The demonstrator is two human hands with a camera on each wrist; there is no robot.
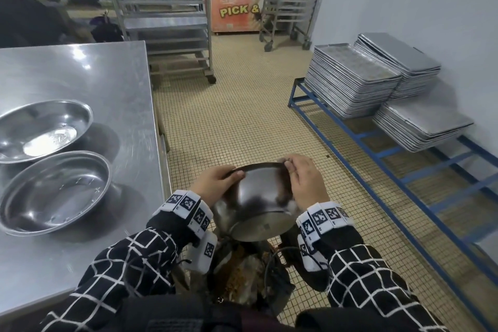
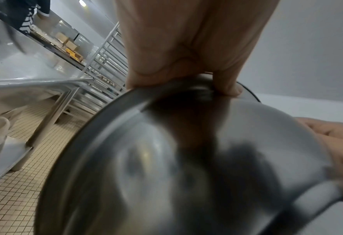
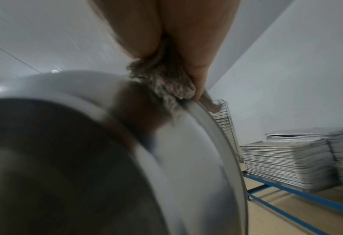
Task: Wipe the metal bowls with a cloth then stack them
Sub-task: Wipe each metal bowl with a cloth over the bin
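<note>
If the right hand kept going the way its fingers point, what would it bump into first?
Probably the metal bowl itself. The right hand already presses a cloth against its rim, fingers pointing forward and down. Past the rim only tiled floor shows, though depth is hard to judge.

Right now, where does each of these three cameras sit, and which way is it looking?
Head: on the person's head, looking forward and down at both hands, checked sleeves, the held bowl and steel table.
Left wrist: along the left hand gripping the bowl's rim.
Right wrist: along the right hand pressing a cloth to the rim.
Shared: all show the bowl; head and right wrist show stacked trays.
</note>
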